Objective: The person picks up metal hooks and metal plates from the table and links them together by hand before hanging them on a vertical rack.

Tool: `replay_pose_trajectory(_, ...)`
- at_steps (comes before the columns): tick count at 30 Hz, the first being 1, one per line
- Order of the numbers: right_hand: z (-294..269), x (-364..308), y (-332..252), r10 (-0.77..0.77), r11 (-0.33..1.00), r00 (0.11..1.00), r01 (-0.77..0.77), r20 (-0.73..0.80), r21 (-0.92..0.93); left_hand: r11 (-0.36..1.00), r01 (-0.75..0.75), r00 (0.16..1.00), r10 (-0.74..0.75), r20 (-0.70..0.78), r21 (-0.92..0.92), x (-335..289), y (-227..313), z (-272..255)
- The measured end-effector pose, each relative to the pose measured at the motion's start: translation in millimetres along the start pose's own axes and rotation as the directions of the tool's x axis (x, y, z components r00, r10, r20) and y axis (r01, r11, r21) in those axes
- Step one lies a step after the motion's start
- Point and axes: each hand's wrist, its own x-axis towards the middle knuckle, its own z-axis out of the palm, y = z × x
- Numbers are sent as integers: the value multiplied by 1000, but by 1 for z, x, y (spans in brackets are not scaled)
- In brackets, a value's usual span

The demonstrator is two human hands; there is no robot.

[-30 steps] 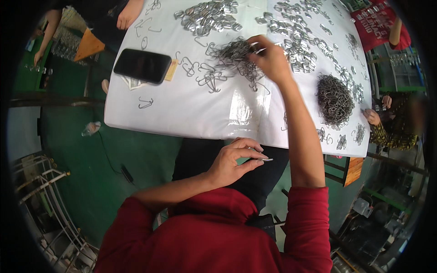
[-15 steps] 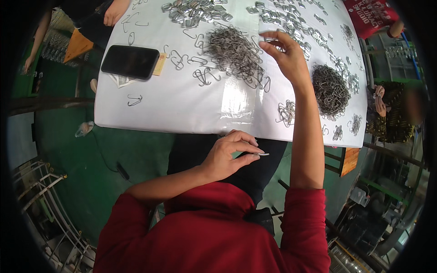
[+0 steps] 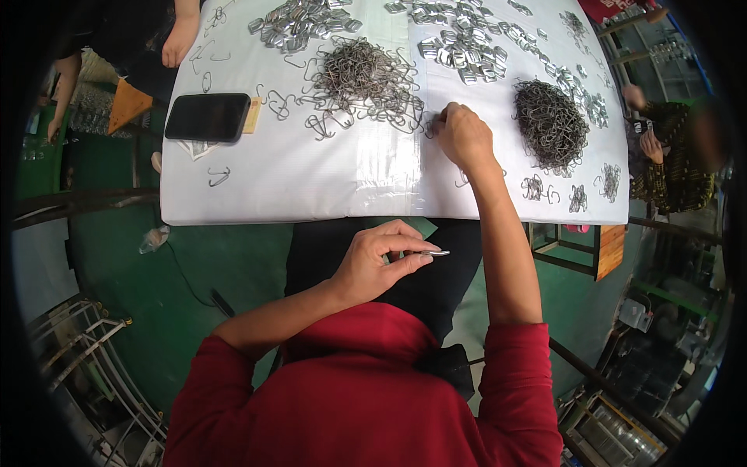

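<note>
Above my lap, just off the table's front edge, my left hand pinches a small shiny metal piece between thumb and fingers. My right hand is down on the white table at the right edge of a loose pile of bent wire hooks. Its fingers are curled together, and a wire hook shows beside the fingertips. What they grip, if anything, is hidden behind the hand. Farther right lies a denser heap of wire hooks.
Flat shiny metal pieces are spread over the far side. A black phone lies at the left on some paper. Small hook clusters sit near the front right. Another person's hand rests at the far left edge; a person sits at the right.
My right hand has come down to the table beside the hook pile, and its spread fingers have curled together. My left hand still holds the metal piece. The view has shifted slightly.
</note>
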Motion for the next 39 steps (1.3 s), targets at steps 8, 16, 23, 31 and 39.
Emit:
replay_pose_trajectory(8,-9,-43,32,135,645,990,-110,28,756,1000,-20,999,20,-31,4,-4,4,7)
replay_pose_trajectory(16,-61,-110,23,119,340,983,-170,137,925,988,3,998,-14,-69,-152,-3,-1,13)
replay_pose_trajectory(23,-46,-196,-2,101,90,993,-69,60,994,980,-61,992,38,-123,-191,0,2,21)
replay_pose_trajectory(31,-35,-198,-13,280,140,947,122,-158,983,995,-90,992,86,-87,-41,1,3,25)
replay_pose_trajectory(39,-31,-207,-9,239,369,898,269,-370,890,495,-299,837,546,-24,816,196,-34,-65)
